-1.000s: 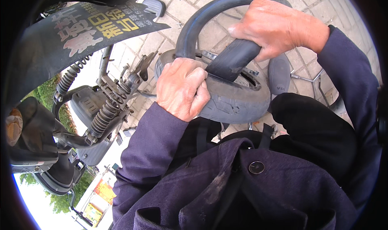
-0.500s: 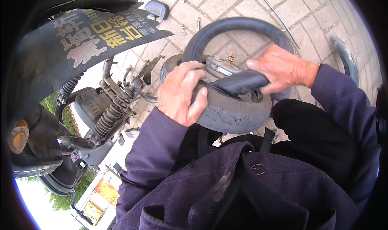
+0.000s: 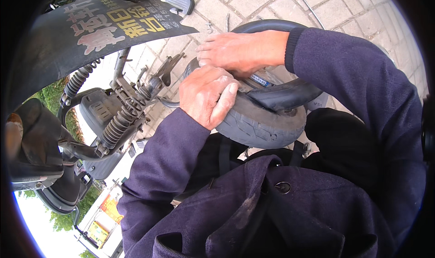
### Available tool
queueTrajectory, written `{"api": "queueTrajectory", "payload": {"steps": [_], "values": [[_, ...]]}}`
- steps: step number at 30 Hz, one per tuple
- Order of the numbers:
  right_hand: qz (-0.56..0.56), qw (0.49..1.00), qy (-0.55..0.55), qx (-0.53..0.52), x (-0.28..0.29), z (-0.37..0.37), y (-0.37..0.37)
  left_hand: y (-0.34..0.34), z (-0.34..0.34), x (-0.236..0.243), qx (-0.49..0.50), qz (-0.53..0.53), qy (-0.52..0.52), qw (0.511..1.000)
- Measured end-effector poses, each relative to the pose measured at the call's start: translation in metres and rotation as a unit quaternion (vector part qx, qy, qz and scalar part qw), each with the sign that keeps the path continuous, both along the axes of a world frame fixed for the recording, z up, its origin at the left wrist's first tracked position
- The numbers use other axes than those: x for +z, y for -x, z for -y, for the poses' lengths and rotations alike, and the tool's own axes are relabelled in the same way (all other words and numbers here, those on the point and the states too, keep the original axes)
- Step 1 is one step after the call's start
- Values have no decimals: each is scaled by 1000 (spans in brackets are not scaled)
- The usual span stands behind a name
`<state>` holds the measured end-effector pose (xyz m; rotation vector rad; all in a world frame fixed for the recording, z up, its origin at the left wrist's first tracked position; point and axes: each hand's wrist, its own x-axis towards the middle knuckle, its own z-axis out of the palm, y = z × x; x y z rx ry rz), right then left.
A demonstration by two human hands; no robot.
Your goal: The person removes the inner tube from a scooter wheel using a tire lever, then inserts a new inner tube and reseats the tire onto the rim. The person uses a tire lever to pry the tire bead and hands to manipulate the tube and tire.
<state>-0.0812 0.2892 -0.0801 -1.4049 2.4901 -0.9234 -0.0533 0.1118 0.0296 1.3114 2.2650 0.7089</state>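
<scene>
A black tyre (image 3: 267,126) on a wheel lies tilted in front of my knees. My left hand (image 3: 207,94) is closed over the tyre's left side, thumb on the near sidewall. A black inner tube (image 3: 285,95) is partly in the tyre at the near right, and its far arc rises beyond. My right hand (image 3: 244,51) reaches across the wheel to the far left, fingers stretched side by side over the tyre and tube; its thumb is hidden. Between the hands and the tube shows a bit of the hub with a blue-and-white label (image 3: 260,80).
At left stands a scooter with a coil-spring shock absorber (image 3: 118,125) and a dark mudflap (image 3: 104,29). On the paving bricks lie a black pedal-like pad (image 3: 180,3), a small wrench (image 3: 209,27) and a thin metal bar (image 3: 311,8).
My right hand has let go of the tube's near right part and moved left and away, over the wheel's far side. The tube there sits lower. My left hand stays on the tyre.
</scene>
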Motion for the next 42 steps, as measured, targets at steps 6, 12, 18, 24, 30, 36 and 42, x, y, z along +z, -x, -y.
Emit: {"api": "queueTrajectory", "payload": {"steps": [6, 12, 18, 24, 30, 36, 42], "values": [[-52, 993, 97, 34, -8, 0, -3, -5, 4, 6, -97, -6, 47, 994], [-129, 992, 9, -10, 10, -45, -3, 1, -11, -1, -84, -38, -44, 995], [-110, 992, -14, -57, 20, -66, -11, 12, -40, 6, -4, 3, 78, 997], [-130, 989, -9, -67, 18, -92, -26, 11, -51, 6, -83, -52, 68, 993], [-137, 987, -18, -82, 21, -108, -37, 11, -51, 8, -96, -69, 49, 992], [-114, 983, -94, -111, 37, -130, -53, 17, -53, 6, -114, -62, 36, 991], [-107, 979, -103, -140, 42, -158, -73, 13, -53, 11, -136, -65, 100, 983]]}}
